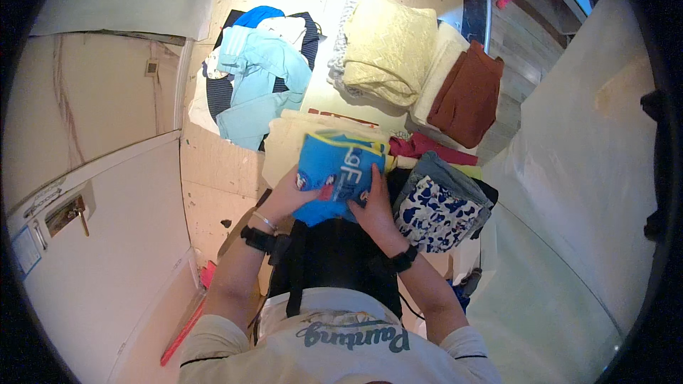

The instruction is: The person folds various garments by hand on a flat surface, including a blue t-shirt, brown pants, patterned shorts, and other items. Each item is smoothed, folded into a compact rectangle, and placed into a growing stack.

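Note:
Between my two hands is a blue folded garment with yellow trim and white lettering, held just over my lap. My left hand grips its left side, with the thumb on the front. On the right side, my right hand presses it with thumb and fingers. Cream folded cloth lies behind it. Close to my right hand sits a stack with a blue-and-white patterned folded cloth on top of grey-blue fabric. A crimson cloth lies just beyond that stack.
A loose heap with light blue clothing lies ahead on the left. Ahead on the right are a folded pale yellow cloth and a rust-brown folded garment. A white door with a handle stands at the left.

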### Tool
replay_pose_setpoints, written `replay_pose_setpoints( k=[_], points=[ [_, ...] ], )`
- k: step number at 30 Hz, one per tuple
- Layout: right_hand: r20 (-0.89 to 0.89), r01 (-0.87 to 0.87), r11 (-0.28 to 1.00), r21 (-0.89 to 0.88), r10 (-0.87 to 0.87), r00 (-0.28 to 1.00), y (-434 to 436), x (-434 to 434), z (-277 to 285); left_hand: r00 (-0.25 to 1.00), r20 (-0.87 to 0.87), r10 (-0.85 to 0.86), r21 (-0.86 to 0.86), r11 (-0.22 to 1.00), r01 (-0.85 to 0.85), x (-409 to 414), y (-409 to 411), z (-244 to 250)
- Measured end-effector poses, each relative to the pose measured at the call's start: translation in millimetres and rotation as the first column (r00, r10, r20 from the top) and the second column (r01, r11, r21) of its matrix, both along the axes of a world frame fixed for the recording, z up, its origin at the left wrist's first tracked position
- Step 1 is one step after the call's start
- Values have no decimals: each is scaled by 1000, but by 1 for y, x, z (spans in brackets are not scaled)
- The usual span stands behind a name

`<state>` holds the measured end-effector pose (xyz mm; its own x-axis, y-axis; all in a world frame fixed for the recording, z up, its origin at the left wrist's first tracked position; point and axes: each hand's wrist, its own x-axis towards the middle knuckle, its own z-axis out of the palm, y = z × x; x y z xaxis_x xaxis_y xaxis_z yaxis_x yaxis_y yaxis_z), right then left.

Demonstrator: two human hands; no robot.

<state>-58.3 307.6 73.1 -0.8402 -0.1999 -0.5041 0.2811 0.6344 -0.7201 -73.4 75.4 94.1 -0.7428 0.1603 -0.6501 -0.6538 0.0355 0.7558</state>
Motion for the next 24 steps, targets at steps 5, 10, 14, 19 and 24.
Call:
replay_pose_setpoints(
  k=[5, 10, 14, 19, 24],
  points=[
    [-211, -243, 947, 212, 287, 934, -1, -42, 56, 906, -146, -398, -180, 911, 371, -14, -10, 48],
    [79, -187, 913, -363, 230, 970, 26, -88, 75, 804, -300, -514, -139, 857, 496, -54, -19, 98],
    [-200, -460, 857, -234, 420, 885, 30, -115, 103, 600, -414, -685, -200, 711, 674, -92, -16, 119],
    [-474, -398, 880, -260, 242, 846, 56, -112, 90, 227, -341, -912, -341, 345, 875, -156, 25, 172],
    [-150, -65, 736, -674, -50, 987, 94, -120, 105, 155, -401, -903, -285, 284, 915, -202, 68, 192]
  ],
)
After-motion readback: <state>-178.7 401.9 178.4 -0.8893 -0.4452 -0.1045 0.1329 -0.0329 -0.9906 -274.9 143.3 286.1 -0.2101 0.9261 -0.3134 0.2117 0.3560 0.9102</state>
